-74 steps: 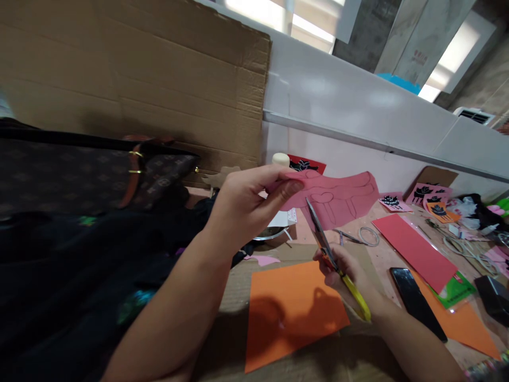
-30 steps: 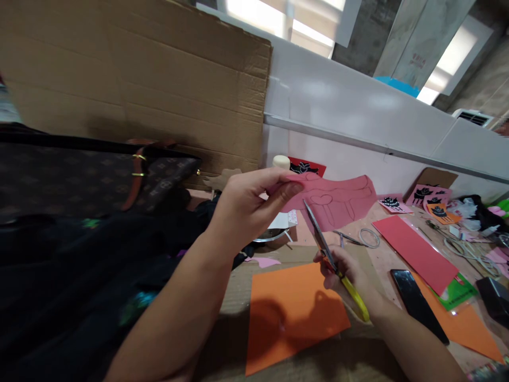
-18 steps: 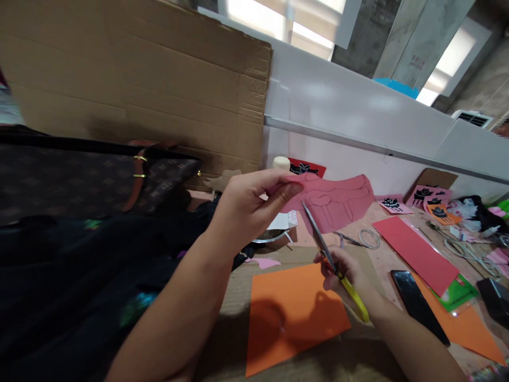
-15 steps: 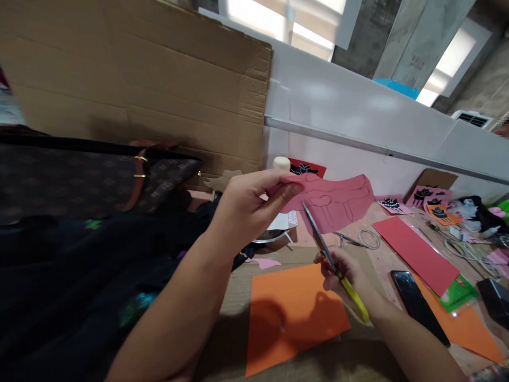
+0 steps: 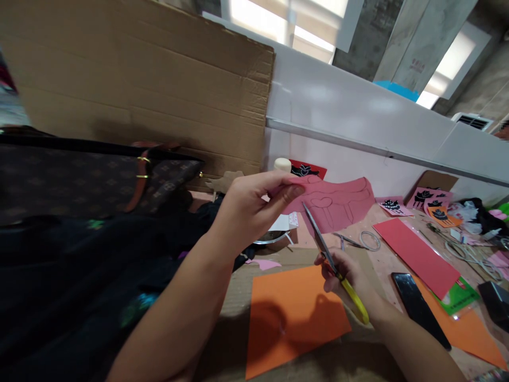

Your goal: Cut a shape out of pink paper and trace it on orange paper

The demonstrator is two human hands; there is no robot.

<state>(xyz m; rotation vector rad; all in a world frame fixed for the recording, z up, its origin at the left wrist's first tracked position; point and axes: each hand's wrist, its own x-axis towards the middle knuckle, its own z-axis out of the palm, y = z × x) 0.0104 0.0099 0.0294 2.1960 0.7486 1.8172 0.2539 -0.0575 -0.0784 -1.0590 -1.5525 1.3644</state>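
A sheet of pink paper (image 5: 338, 199) with drawn outlines, among them a small heart, is pinched at its left end between the thumb and fingers of my left hand (image 5: 258, 204). My right hand (image 5: 344, 270) is closed around the yellow-handled scissors (image 5: 318, 233), whose blades point up and to the left. The blade tips meet the lower left edge of the pink paper, near the heart. Below both hands an orange sheet (image 5: 294, 318) lies on cardboard, with shadows of the hands on it.
A black phone (image 5: 419, 307) and a red sheet (image 5: 417, 254) lie at the right. Behind them stand small cards with black cutouts (image 5: 425, 199). A brown patterned bag (image 5: 79, 180) and dark cloth fill the left, before a large cardboard panel (image 5: 159, 79).
Hardly anything differs. The view has shifted very slightly; both hands, the paper and the scissors keep nearly the same positions.
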